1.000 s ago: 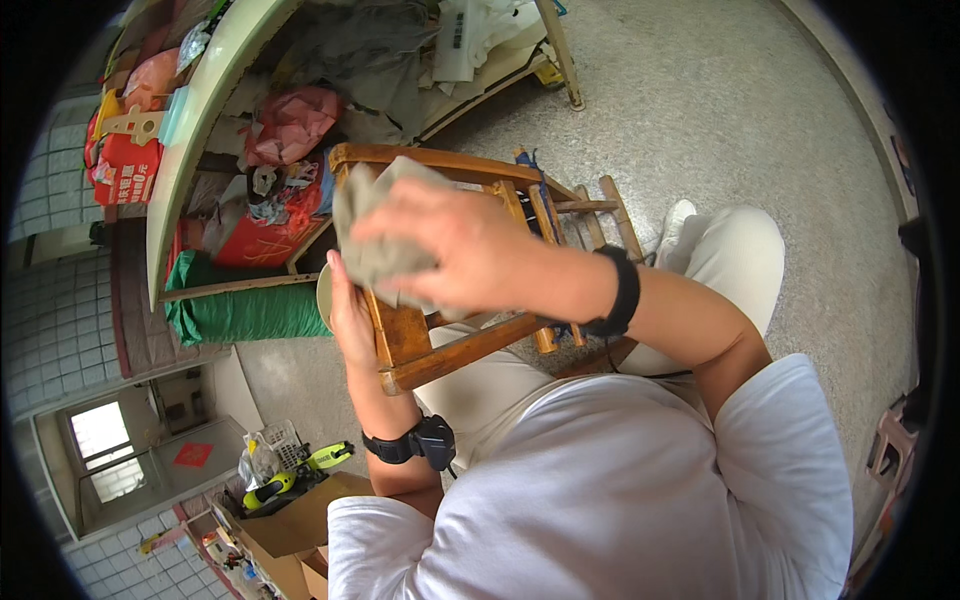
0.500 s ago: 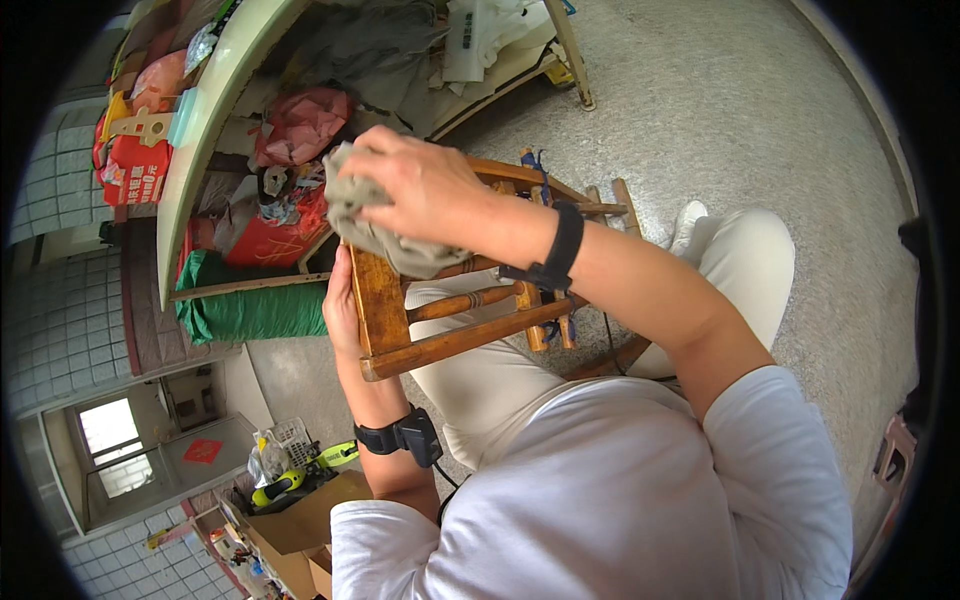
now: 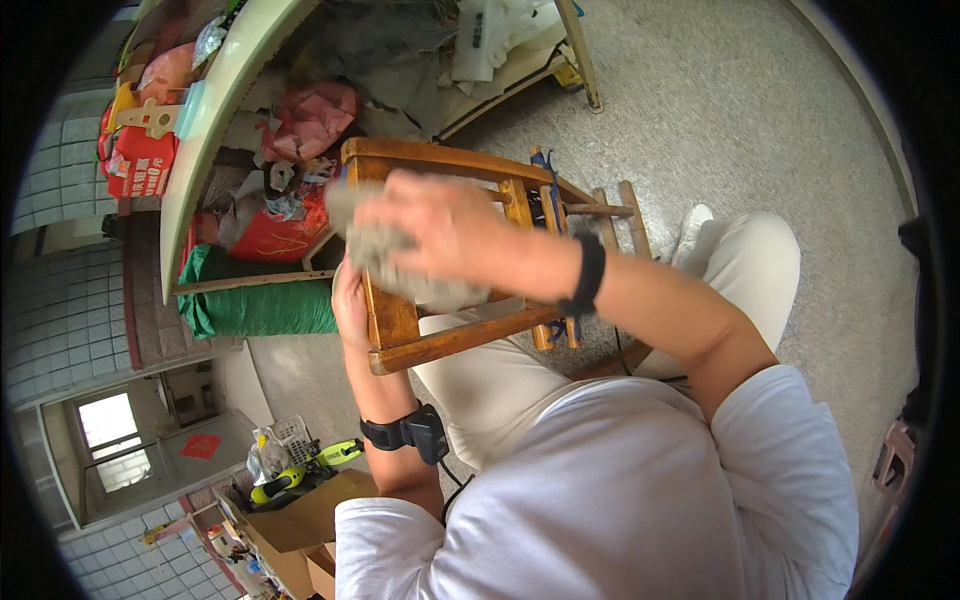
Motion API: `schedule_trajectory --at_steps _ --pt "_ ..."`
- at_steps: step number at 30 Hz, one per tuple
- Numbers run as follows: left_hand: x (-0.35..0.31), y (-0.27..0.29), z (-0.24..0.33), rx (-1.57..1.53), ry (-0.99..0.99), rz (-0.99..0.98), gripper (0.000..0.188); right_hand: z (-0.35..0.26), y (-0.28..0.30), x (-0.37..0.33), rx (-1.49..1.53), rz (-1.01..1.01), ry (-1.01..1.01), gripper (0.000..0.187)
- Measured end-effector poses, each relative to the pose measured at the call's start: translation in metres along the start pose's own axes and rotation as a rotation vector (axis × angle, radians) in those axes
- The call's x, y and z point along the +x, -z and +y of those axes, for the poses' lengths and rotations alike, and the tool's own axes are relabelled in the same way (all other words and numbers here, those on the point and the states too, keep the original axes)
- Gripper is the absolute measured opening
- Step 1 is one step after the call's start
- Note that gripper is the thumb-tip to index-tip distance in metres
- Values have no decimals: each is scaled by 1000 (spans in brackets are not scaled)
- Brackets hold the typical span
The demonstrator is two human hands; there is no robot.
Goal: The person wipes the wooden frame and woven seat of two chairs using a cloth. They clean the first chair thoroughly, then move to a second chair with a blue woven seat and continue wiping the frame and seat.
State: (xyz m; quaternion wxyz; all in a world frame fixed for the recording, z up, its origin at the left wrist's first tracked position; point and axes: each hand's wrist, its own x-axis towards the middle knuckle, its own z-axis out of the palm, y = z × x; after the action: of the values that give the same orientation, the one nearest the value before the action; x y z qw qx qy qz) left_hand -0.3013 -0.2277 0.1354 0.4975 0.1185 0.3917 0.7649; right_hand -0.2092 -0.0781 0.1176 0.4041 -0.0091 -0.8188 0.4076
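Observation:
A brown wooden chair [image 3: 392, 318] with rails and slats lies tilted across my lap, blue ties [image 3: 545, 162] fastened at its joints. My left hand [image 3: 349, 305] is closed around the outer edge of the chair's broad end board, its fingers partly hidden behind the wood. Bunched in my right hand [image 3: 440, 225] is a grey-beige cloth [image 3: 375, 245], pressed against that board. Motion blurs the right hand and the cloth. Black straps sit on both my forearms, a dark box on the left one.
Beyond the chair, a pale-framed table [image 3: 225, 110] holds plastic bags and a pink bag [image 3: 310, 120] underneath. A green bundle [image 3: 255, 300] lies by its lower bar. At lower left are a cardboard box [image 3: 315, 510] and a yellow-green object [image 3: 285, 485].
My right hand has slid the cloth down the board toward me, uncovering the chair's far rail. The left hand keeps its hold, and the chair has shifted slightly.

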Motion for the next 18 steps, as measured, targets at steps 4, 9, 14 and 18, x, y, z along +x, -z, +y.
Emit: schedule_trajectory --at_steps 4,9,14,18 --pt "7 -3 4 169 -98 29 43 49 3 43 -188 150 -113 31" --pt "2 -12 -2 225 -93 150 44 -10 5 -23 128 -34 14 46" --pt "7 3 3 52 25 -13 46 -38 15 -44 92 -167 59 44" --pt "12 -9 3 99 -112 -135 44 -23 26 -6 176 -29 -44 38"
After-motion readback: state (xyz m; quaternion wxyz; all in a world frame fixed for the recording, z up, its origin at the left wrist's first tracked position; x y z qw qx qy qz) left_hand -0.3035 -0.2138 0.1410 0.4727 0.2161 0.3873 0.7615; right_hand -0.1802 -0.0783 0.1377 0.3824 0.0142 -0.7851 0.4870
